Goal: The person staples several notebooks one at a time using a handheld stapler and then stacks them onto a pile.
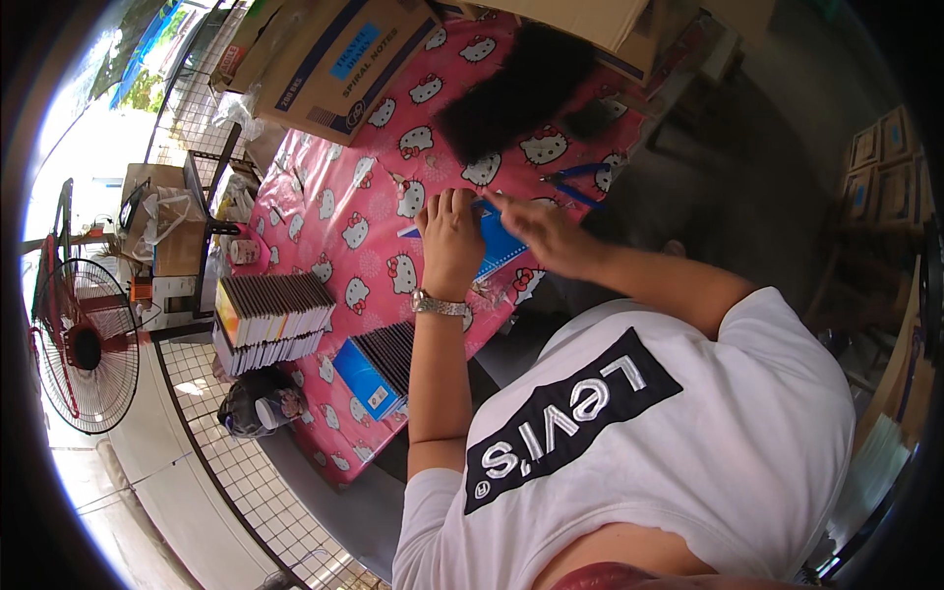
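A blue notebook (501, 246) lies on the pink patterned tabletop in front of me, partly covered by both hands. My left hand (452, 236), with a metal watch at the wrist, is closed over the notebook's left side. At its far edge is my right hand (551, 231), smeared by motion, its fingertips near those of the left. Whether the right fingers hold anything cannot be made out. Pliers with blue handles (575, 185) rest just beyond the right hand. Farther off spreads a heap of black material (521, 88), too dark to make out in detail.
Left of my left forearm stand a row of blue-covered notebooks (379, 366) and a larger stack of notebooks (273, 320). A cardboard box (344, 69) occupies the table's far left. A dark bag (261, 403) sits by the left edge; a fan (87, 346) stands beyond.
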Demonstrator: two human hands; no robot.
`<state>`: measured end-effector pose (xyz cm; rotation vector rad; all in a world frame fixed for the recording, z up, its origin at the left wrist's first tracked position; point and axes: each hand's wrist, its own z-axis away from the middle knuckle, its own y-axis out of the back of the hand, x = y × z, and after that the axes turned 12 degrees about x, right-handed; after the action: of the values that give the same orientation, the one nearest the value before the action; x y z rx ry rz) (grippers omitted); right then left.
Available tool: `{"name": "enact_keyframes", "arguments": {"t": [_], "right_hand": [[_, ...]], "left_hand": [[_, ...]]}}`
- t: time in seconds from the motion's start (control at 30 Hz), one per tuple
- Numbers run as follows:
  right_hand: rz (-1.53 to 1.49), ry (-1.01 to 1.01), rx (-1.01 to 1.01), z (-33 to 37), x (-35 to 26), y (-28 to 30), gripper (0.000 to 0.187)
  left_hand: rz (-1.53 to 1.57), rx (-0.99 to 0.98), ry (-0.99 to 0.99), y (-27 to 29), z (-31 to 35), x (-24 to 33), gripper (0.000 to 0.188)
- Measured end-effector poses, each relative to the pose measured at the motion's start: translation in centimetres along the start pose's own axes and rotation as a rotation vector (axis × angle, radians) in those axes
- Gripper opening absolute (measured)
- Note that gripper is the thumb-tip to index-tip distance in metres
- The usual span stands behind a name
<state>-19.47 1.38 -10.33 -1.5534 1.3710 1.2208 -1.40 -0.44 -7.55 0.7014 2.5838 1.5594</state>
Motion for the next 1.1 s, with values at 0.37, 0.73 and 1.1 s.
{"name": "enact_keyframes", "arguments": {"t": [0.37, 0.73, 1.1], "right_hand": [[0.206, 0.247, -0.148, -4.0, -0.1, 4.1, 0.025], [0.201, 0.325, -0.255, -5.2, 0.7, 4.2, 0.022], [0.293, 0.128, -0.217, -3.8, -1.8, 3.9, 0.028]], "left_hand": [[-0.021, 0.088, -0.04, 0.4, 1.4, 2.8, 0.025], [-0.045, 0.056, -0.037, 0.2, 1.4, 2.7, 0.02], [0.078, 0.1, -0.061, 0.7, 2.3, 2.7, 0.027]]}}
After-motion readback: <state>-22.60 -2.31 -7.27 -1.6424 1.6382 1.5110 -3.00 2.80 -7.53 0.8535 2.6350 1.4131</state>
